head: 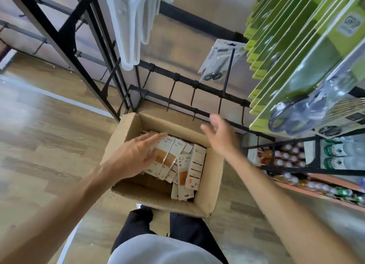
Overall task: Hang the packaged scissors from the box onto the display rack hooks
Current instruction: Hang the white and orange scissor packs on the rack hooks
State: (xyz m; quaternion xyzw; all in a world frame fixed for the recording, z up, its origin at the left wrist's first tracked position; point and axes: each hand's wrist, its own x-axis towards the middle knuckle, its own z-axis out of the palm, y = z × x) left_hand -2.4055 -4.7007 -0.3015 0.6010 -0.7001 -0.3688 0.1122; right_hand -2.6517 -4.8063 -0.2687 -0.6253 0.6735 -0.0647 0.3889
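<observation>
- Bare left hand (pixel 136 155) is reached down into the box's left half; fingers are straight and slightly spread, laid on the top packs, nothing gripped yet as far as can be seen.
- Open brown cardboard box (pixel 209 192) is set on the wood-look floor (pixel 39 145), just in front of the person's dark-trousered legs (pixel 183 224); flaps are folded out.
- White-and-orange carded scissor packs (pixel 177 161) are stacked loosely inside the box, mostly toward its far and right sides; a good many are left, count cannot be told.
- Bare right hand (pixel 219 133) is held above the box's far right corner, palm open, fingers wide and relaxed, nothing held.
- Black wire display rack hooks (pixel 194 91) are lined along two bars beyond the box's far edge; most of those seen are bare.
- One white carded pair of black-handled scissors (pixel 219 63) is already hung on an upper hook, right of centre.
- Green carded scissor packs (pixel 296 52) are hung densely along the right edge of the rack, different stock by the look.
- Progress judged early: one pack up, box mostly full, many hooks unfilled.
- Step in hand judged as picking the next pack from the box.
</observation>
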